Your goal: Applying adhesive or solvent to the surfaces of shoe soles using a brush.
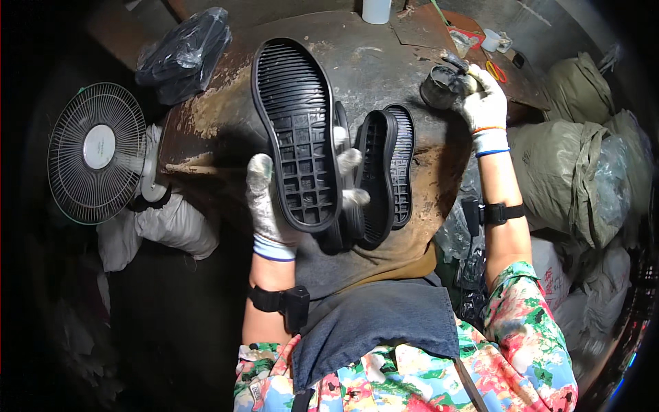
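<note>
A black shoe sole (302, 137), ribbed at the toe and gridded at the heel, faces up in my left hand (272, 213). The white glove on that hand is stained; its thumb presses one edge and its fingers wrap the other. More black soles (376, 178) stand on edge beside it, some partly hidden. At the far right, my gloved right hand (483, 103) closes on what looks like a small dark-tipped brush (456, 60). Just below and left of it sits a dark, crusted pot (436, 89), whose contents I cannot make out.
The worn dark tabletop (226, 103) carries a plastic-wrapped black bundle (189, 51) at back left. Orange-handled scissors (495, 71), a white cup (491, 40) and a pale container (376, 9) lie farther back. A fan (97, 152) stands left; green sacks (556, 172) crowd the right.
</note>
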Demonstrator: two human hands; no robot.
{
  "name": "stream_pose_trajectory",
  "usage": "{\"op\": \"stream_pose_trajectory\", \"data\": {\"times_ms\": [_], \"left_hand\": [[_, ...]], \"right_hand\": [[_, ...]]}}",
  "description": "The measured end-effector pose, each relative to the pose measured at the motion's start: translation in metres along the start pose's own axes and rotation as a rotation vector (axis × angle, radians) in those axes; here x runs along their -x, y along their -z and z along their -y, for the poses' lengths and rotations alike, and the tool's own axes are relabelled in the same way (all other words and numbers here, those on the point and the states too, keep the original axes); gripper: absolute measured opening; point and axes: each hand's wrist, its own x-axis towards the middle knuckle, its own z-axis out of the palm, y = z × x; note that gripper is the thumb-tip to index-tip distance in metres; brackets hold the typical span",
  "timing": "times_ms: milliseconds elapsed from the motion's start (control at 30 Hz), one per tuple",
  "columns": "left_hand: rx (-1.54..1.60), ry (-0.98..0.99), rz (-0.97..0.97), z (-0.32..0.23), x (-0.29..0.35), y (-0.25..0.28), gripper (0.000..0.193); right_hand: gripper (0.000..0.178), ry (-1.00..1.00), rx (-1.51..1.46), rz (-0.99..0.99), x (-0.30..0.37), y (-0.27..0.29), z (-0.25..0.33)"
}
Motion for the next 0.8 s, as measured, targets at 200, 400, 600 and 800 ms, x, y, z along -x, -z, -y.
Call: {"op": "stream_pose_trajectory", "data": {"times_ms": [200,400,600,800], "left_hand": [[0.208,0.087,-0.108,0.027,-0.022,-0.014,0.089],[0.09,0.212,-0.251,0.034,-0.011,-0.014,0.081],[0.055,0.319,-0.221,0.024,0.0,-0.009,0.084],[0.231,0.229,-0.254,0.036,-0.002,0.014,0.079]], "right_hand": [[0.029,-0.051,-0.236,0.169,0.037,-0.056,0.105],[0.03,-0.018,-0.085,0.202,0.037,-0.081,0.125],[0.024,0.069,-0.038,0.307,0.053,-0.078,0.15],[0.02,-0.091,-0.205,0.44,0.099,-0.07,0.193]]}}
